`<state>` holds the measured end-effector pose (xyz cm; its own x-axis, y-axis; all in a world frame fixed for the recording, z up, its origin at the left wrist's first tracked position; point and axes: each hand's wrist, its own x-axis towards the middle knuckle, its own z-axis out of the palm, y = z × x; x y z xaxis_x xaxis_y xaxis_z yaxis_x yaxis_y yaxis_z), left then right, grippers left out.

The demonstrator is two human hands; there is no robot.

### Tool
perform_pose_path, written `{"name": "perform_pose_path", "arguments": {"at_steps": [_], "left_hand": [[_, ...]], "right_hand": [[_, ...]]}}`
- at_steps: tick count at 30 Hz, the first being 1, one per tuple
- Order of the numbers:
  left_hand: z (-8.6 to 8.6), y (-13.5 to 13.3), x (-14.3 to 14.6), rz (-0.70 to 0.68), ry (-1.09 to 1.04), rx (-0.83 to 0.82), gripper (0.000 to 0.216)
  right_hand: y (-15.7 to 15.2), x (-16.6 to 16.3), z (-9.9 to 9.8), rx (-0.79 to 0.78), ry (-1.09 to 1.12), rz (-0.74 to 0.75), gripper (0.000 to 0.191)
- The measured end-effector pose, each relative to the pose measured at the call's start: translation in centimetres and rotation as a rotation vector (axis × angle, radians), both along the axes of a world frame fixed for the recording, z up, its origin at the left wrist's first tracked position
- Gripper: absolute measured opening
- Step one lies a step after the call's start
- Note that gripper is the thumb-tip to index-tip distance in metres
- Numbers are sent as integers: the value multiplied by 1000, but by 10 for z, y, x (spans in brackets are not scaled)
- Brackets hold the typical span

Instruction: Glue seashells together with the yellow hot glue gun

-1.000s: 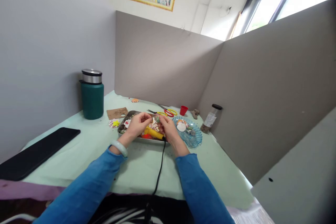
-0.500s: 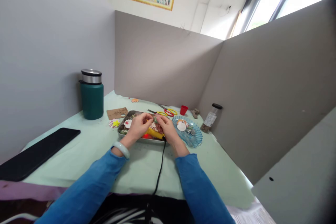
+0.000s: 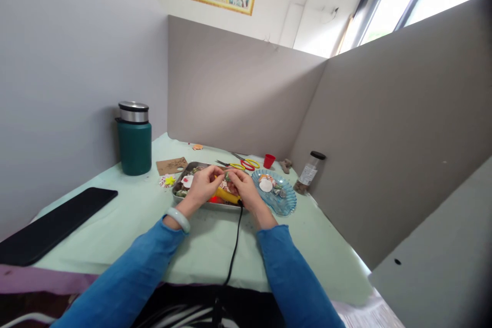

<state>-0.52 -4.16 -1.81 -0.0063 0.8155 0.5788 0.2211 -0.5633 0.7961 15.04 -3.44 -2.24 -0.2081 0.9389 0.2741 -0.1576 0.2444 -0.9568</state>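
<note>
My left hand (image 3: 202, 184) and my right hand (image 3: 246, 188) meet above a metal tray (image 3: 187, 170), fingertips almost touching. A small greenish piece (image 3: 227, 176) shows at the fingertips of my right hand, which pinches it; its kind is too small to tell. The fingers of my left hand are pinched too, but whatever they hold is hidden. Below the hands, a yellow tool (image 3: 227, 196) with a black cord (image 3: 235, 246) lies in the tray, partly covered by my right hand. Around it are mixed small pieces and a white round piece (image 3: 187, 181).
Right of the tray sits a blue scalloped plate (image 3: 289, 206) with small pieces. Behind are scissors (image 3: 249, 164) and a red cup (image 3: 269, 161). A capped jar (image 3: 308, 174) stands right. On the left are a green flask (image 3: 134, 146), brown card (image 3: 171, 165) and black slab (image 3: 57, 223).
Both hands stay in nearly the same place, with only a slight shift at the fingertips. Nothing else on the table has moved.
</note>
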Motion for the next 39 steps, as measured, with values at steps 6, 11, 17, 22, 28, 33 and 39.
{"name": "perform_pose_path", "arguments": {"at_steps": [6, 11, 17, 22, 28, 33, 39], "left_hand": [[1, -2, 0, 20, 76, 54, 2], [2, -3, 1, 51, 125, 74, 2], [1, -2, 1, 49, 119, 73, 2], [0, -2, 1, 66, 147, 86, 5], [-1, -1, 1, 89, 210, 90, 11], [-3, 1, 1, 89, 217, 86, 12], [-5, 2, 1, 85, 209, 92, 13]], "right_hand": [[1, 1, -1, -4, 10, -2, 44], [3, 2, -4, 2, 5, -11, 41], [3, 2, -4, -10, 0, -13, 40], [3, 2, -3, -11, 6, -12, 41], [2, 1, -2, -26, 8, -24, 42], [2, 2, -3, -23, 14, -20, 40], [2, 2, -3, -24, 14, -14, 40]]}}
